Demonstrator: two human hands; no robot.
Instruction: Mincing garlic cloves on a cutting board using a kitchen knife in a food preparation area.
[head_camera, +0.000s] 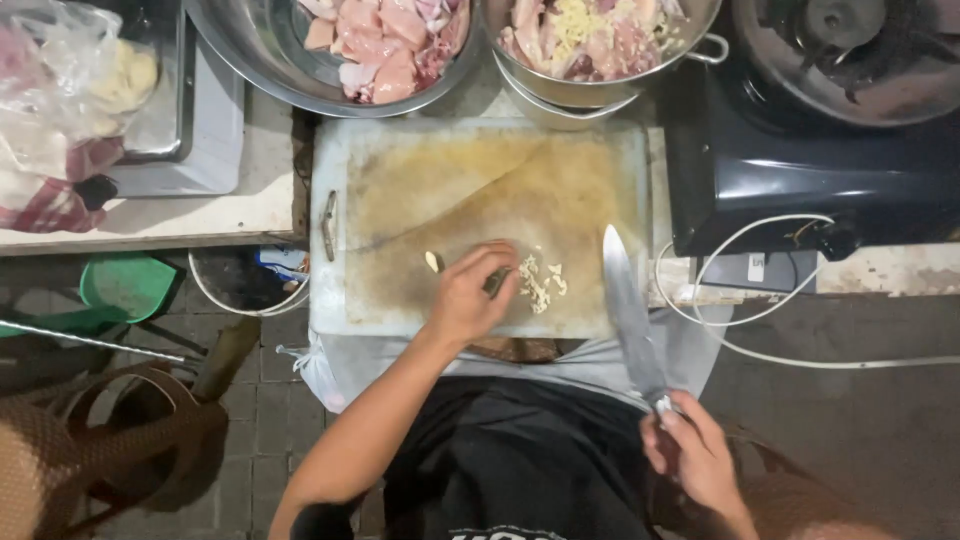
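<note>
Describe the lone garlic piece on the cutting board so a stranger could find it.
Start at the stained cutting board in the middle. Near its front edge, just beyond the left hand, lies the garlic piece. Unlike the chopped garlic pile on the hand's other side, it is single and whole.

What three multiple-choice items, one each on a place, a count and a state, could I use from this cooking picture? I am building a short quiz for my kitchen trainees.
1. Where does the small pile of pale chopped garlic lie?
A. in a metal bowl
B. on the stained white plastic cutting board
C. on the black stove

2. How many round steel bowls of raw chicken pieces stand beyond the board?
A. one
B. two
C. four

3. How is the long steel kitchen knife held?
A. by the right hand, blade lifted off the garlic
B. by the left hand, cutting meat
C. by no one, flat on the board

Answers:
1 B: the pile rests on the board beside the left hand.
2 B: a left bowl and a right bowl show.
3 A: the right hand grips the handle, with the blade to the right of the pile.
</note>
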